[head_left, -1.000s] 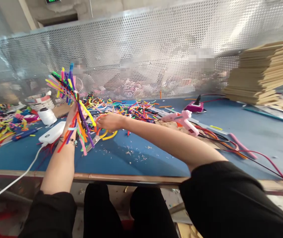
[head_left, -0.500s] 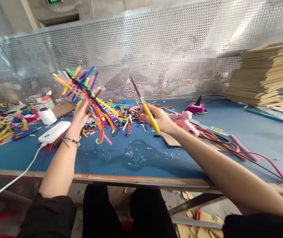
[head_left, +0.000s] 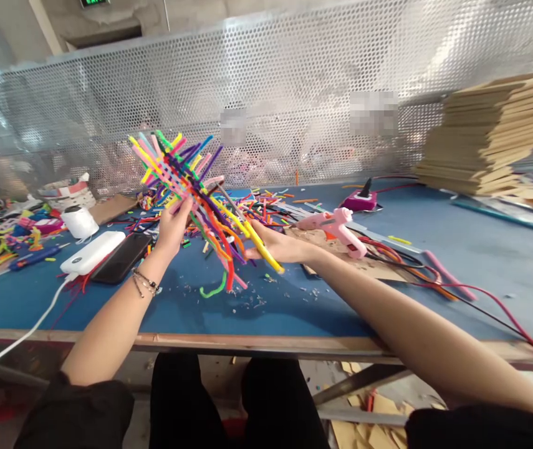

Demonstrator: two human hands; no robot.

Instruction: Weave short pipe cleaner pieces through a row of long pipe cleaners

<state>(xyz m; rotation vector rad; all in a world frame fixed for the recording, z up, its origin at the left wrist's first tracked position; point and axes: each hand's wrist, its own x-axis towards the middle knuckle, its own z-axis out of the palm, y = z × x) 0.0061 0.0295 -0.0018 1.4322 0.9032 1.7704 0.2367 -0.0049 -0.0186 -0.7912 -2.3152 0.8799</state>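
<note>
My left hand (head_left: 175, 224) is closed on a woven lattice of pipe cleaners (head_left: 179, 174) in many colours, raised above the table. Loose ends splay up and left; longer red, orange, purple and green ones hang to the lower right. My right hand (head_left: 278, 243) grips yellow-handled scissors (head_left: 264, 246), which look like slim snips. Their metal blade points up and left and reaches the bundle's right side. Whether the blades are apart cannot be made out, and the strands partly cover my right fingertips.
Cut pipe cleaner pieces (head_left: 266, 202) litter the blue table (head_left: 341, 305). To the right lie a pink glue gun (head_left: 341, 231), cables and a cardboard stack (head_left: 485, 137). A white power bank (head_left: 93, 251) and a black phone (head_left: 121, 259) lie left. A perforated metal screen (head_left: 294, 75) stands behind.
My left hand has shifted right with the woven pipe cleaners. My right hand has moved left and lower, bringing the scissors from apart to against the bundle. The phone is now more exposed.
</note>
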